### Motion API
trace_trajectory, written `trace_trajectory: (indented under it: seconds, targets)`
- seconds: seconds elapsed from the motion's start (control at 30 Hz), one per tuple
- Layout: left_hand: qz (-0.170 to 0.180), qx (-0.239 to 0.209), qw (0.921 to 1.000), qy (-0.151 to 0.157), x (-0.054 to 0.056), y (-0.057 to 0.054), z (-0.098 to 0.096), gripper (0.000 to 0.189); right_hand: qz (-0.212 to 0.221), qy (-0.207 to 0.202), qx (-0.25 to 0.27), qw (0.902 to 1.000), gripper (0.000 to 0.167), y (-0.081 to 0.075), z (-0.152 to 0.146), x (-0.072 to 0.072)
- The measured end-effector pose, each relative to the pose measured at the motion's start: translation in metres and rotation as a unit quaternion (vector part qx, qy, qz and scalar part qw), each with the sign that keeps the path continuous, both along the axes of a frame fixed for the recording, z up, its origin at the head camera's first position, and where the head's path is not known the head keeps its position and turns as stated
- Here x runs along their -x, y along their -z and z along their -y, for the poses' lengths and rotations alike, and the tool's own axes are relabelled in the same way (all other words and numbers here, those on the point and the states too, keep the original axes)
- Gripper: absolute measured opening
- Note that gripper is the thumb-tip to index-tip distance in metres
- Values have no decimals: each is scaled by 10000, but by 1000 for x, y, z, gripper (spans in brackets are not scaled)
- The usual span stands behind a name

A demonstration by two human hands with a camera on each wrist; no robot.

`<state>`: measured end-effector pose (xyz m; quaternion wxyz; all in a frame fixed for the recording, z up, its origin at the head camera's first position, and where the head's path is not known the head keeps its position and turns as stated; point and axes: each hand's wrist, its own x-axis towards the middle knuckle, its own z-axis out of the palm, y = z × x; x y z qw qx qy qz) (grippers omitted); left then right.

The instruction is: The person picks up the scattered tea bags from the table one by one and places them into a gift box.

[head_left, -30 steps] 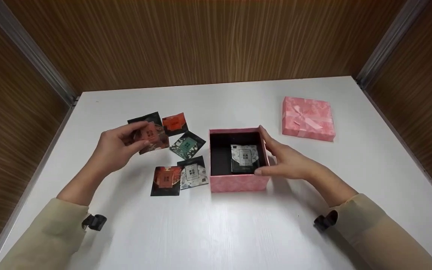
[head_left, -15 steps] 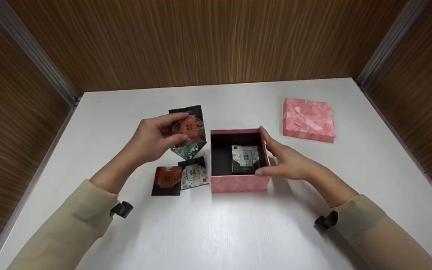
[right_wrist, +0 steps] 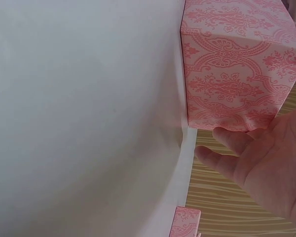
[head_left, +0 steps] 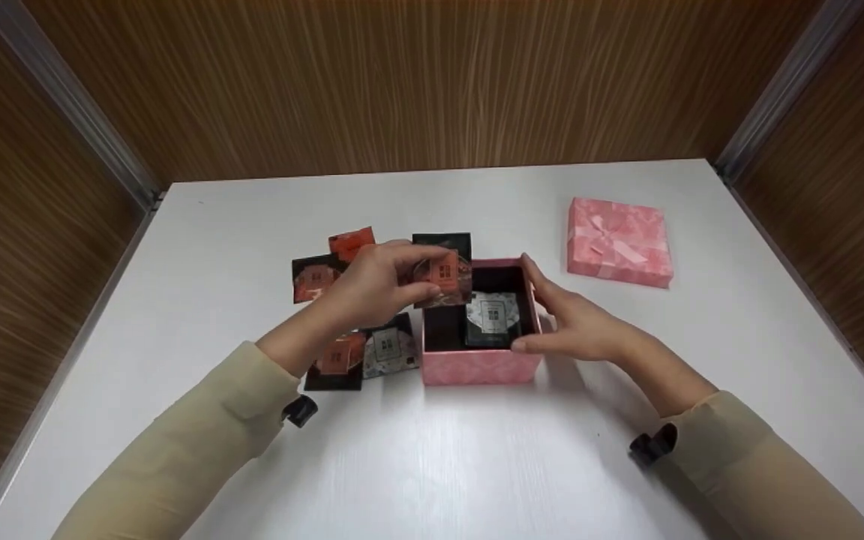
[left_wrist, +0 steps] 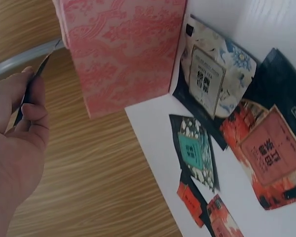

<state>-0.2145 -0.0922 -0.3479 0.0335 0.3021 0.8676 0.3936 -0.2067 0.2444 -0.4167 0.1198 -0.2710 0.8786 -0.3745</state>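
Observation:
My left hand [head_left: 376, 289] pinches a dark tea sachet with a reddish label [head_left: 445, 279] between thumb and fingers. It hangs over the back left part of a pink patterned gift box [head_left: 481, 369], whose top is off. In the left wrist view this sachet [left_wrist: 34, 81] shows nearly edge-on. Inside the box, toward the right, lies a sachet with a white floral print [head_left: 493, 315]. My right hand [head_left: 586, 324] holds the box's right side, thumb at the front corner and forefinger at the back one. Beneath, in the right wrist view, other fingers [right_wrist: 232, 140] extend along its wall.
Left of the box lie several sachets: a red-labelled one [head_left: 316, 277], an orange one [head_left: 349, 241], a white floral one [head_left: 391, 349], another red one [head_left: 336, 367], and a green one [left_wrist: 191, 150]. The box's pink lid with a ribbon bow [head_left: 616, 244] lies back right.
My left hand has carried the sachet rightward from the loose group to above the box, uncovering a red-labelled sachet behind. My right hand and the box have stayed in place.

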Motion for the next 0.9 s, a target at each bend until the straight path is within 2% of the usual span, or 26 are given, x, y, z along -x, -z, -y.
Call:
trace_trajectory:
  seconds: [0.27,0.4,0.63,0.77,0.9]
  targets:
    - [164,253,9994,164,6,15,-23,46,10,5,11,10000,125,1,0,1]
    - [48,342,9992,217,8,20,-32,44,3,8,3,10000,125,0,0,0]
    - [-169,349,9981,485,10,28,-45,41,51,48,-36,10000,125,-1,-1,-2]
    - [-350,540,9960,614,10,31,-49,42,24,38,-56,10000,124,-2,-1,-2]
    - [-347,796,9941,648,9,33,-53,43,8,14,-46,10000,123,-2,-1,-2]
